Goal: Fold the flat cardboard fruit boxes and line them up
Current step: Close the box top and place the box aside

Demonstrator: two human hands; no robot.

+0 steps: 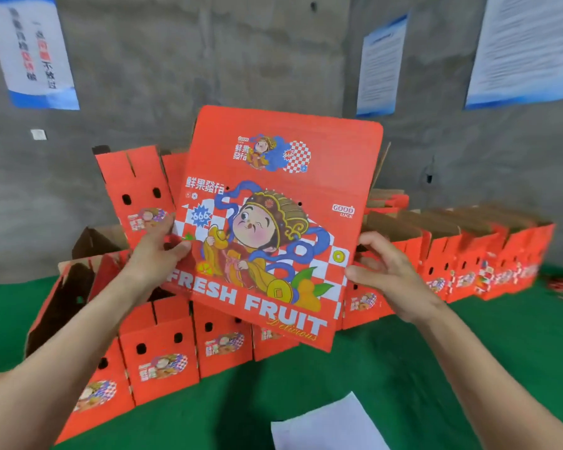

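- Box [273, 228], still flat, hangs upright before us above the green table [387, 384], long axis near vertical, top leaning right.
- Our left hand [158, 251] pinches its left edge; our right hand [382, 267] grips its right edge, level with it.
- Folded boxes [163, 358] stand in rows just behind.

one view | head-worn (wide-angle) | faces forward-down — toward wall [208, 60] | near table [420, 368]

a green-covered table [387, 368] carries a white sheet of paper [332, 427] at its near edge. beyond the sheet to its left stand folded red boxes [163, 358] side by side. beyond it to the right stands a second row of boxes [468, 258]
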